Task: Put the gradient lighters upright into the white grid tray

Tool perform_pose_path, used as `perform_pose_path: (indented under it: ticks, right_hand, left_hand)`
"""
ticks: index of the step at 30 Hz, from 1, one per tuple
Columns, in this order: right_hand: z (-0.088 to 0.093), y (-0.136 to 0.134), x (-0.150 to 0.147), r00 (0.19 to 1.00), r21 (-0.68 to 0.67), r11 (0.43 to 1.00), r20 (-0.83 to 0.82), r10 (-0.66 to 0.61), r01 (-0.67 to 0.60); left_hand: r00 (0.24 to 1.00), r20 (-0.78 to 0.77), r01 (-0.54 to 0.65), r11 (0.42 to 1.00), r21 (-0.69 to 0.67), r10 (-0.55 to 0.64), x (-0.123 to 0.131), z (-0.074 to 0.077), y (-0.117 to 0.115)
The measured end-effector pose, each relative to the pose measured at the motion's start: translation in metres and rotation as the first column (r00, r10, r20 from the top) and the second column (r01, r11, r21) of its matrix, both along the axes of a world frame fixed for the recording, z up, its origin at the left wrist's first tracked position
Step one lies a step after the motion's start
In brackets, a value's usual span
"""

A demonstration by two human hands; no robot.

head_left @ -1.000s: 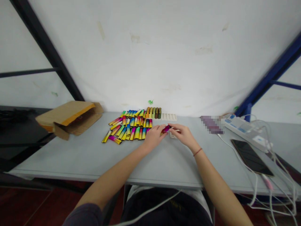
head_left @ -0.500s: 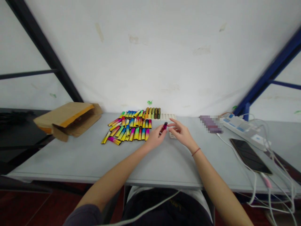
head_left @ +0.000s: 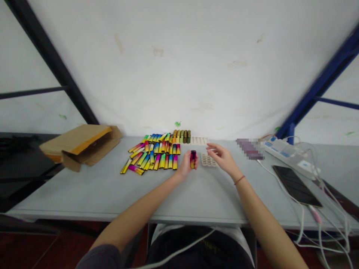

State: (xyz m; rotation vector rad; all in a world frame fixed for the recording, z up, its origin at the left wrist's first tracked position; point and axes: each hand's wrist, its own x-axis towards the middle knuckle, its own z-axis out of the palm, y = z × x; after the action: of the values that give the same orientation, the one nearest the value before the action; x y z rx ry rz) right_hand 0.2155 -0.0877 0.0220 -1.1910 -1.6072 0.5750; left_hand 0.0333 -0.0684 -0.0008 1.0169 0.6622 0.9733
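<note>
My left hand [head_left: 185,164] is wrapped round a shiny magenta-and-gold tube [head_left: 193,160], held upright with its dark end on top. To the right, my right hand [head_left: 220,155] hovers with fingers apart and nothing visible in them. Just beside and below those fingers lies a small white tray with round holes [head_left: 208,160]. Behind it, near the wall, sits another white holed tray [head_left: 199,141]. Left of that stand upright rows of small orange, yellow and dark green cylinders [head_left: 181,136]. Many shiny gradient tubes [head_left: 157,158] lie in rows left of my left hand.
An open brown cardboard box [head_left: 81,144] rests at the table's left. On the right are a blurred purple object [head_left: 250,149], a white power strip [head_left: 290,155], a black phone [head_left: 297,185] and tangled white cables [head_left: 302,224]. A white wall [head_left: 179,74] rises behind the grey table [head_left: 196,201].
My right hand has drawn away to the right from the tube, uncovering more of the near white tray. My left hand has lowered slightly and now shows the tube's face.
</note>
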Motion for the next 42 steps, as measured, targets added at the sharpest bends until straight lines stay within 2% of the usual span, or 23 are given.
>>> perform_pose_path:
  ticks: [5, 9, 14, 22, 32, 37, 42]
  right_hand:
    - [-0.014, 0.003, 0.046, 0.977, -0.03, 0.984, 0.13, -0.169, 0.174]
    - [-0.034, 0.006, 0.062, 0.946, -0.032, 0.961, 0.19, -0.263, 0.274]
    - [-0.04, 0.006, 0.06, 0.94, -0.018, 0.965, 0.232, -0.252, 0.263]
    - [-0.041, 0.003, 0.066, 0.922, 0.027, 0.96, 0.271, -0.276, 0.279]
    - [-0.043, 0.002, 0.069, 0.913, 0.023, 0.964, 0.313, -0.26, 0.267]
    - [-0.044, 0.001, 0.069, 0.9, 0.026, 0.963, 0.35, -0.259, 0.267]
    - [-0.043, 0.0, 0.07, 0.9, 0.004, 0.967, 0.364, -0.24, 0.256]
  left_hand:
    - [0.998, 0.016, -0.063, 0.995, -0.079, 0.064, -0.003, 0.003, -0.003]
    - [0.991, 0.02, -0.125, 0.983, -0.138, 0.129, -0.004, 0.001, -0.002]
    - [0.986, 0.014, -0.16, 0.971, -0.177, 0.165, -0.004, 0.001, -0.002]
    - [0.942, 0.027, -0.325, 0.926, -0.191, 0.336, -0.002, 0.002, -0.006]
    - [0.937, 0.048, -0.329, 0.922, -0.205, 0.345, -0.004, 0.004, -0.004]
    - [0.908, 0.065, -0.395, 0.898, -0.193, 0.414, -0.002, 0.002, -0.007]
    - [0.908, 0.081, -0.391, 0.899, -0.198, 0.412, -0.002, 0.002, -0.004]
